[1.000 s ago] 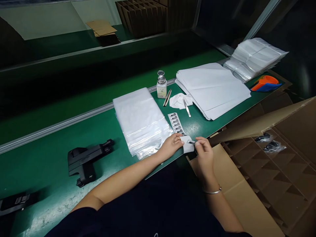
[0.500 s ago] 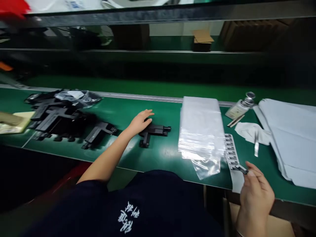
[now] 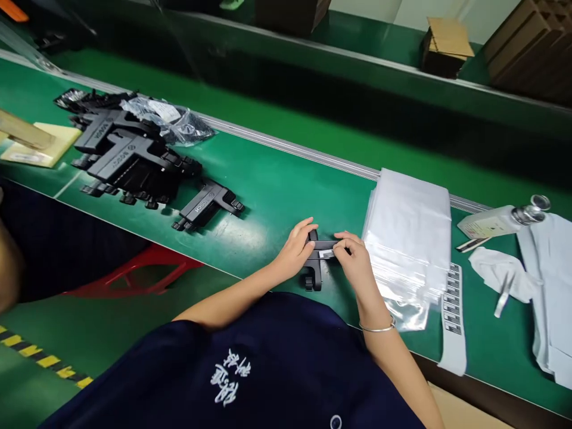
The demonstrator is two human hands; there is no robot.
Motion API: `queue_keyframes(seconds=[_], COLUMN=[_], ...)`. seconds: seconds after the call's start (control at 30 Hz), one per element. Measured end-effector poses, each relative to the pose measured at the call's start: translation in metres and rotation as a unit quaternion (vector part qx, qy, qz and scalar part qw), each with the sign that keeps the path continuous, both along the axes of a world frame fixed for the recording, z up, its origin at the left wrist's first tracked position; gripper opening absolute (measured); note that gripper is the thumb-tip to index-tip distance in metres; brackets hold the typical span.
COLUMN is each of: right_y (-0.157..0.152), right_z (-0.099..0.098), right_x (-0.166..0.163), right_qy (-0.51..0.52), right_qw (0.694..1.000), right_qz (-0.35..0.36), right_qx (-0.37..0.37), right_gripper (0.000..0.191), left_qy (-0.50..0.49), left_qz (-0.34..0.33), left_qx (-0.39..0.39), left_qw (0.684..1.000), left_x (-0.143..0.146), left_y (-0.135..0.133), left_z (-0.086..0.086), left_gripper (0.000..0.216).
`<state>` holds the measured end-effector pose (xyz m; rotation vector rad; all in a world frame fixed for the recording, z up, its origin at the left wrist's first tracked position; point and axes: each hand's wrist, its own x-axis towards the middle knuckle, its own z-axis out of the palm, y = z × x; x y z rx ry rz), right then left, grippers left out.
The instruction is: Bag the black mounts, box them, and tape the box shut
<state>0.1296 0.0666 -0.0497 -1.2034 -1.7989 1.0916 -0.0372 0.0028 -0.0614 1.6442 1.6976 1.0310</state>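
A black plastic bracket (image 3: 316,274) with short arms lies on the green bench in front of me. My left hand (image 3: 295,250) holds its left side, thumb on the near side and fingers over the far arm. Pinched in my right hand (image 3: 355,256) is a small black-and-white label (image 3: 326,254), lying against the bracket's top face; whether it sticks there I cannot tell. To the right, a strip of similar labels (image 3: 453,298) hangs slightly over the bench edge. A single grey bracket marked BOSCH (image 3: 203,205) lies to the left of my hands.
Several more brackets (image 3: 120,158) are heaped at the left beside a plastic bag (image 3: 172,119). A stack of clear bags (image 3: 409,208) lies right of my hands. Beyond it are a pump bottle (image 3: 489,223), a white cloth (image 3: 500,271) and tweezers (image 3: 504,295). Another person's arm (image 3: 9,262) shows at left.
My right hand has moved left from beside the label strip to the bracket, carrying the label. My left hand stays at the bracket. The view has tilted and turned.
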Motion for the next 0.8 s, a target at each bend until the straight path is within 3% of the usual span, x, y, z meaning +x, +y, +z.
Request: queue_keyframes(seconds=[0.8], right_y=[-0.0054], right_z=[0.0035], right_x=[-0.0005], right_qy=[-0.050], right_qw=[0.999], right_qz=[-0.003], right_qx=[0.020], right_gripper=[0.016], left_qy=[-0.028], left_qz=[0.003], left_qx=[0.013], left_qw=[1.000], left_x=[0.0027], left_y=[0.0004], left_z=[0.0000], left_gripper=[0.040])
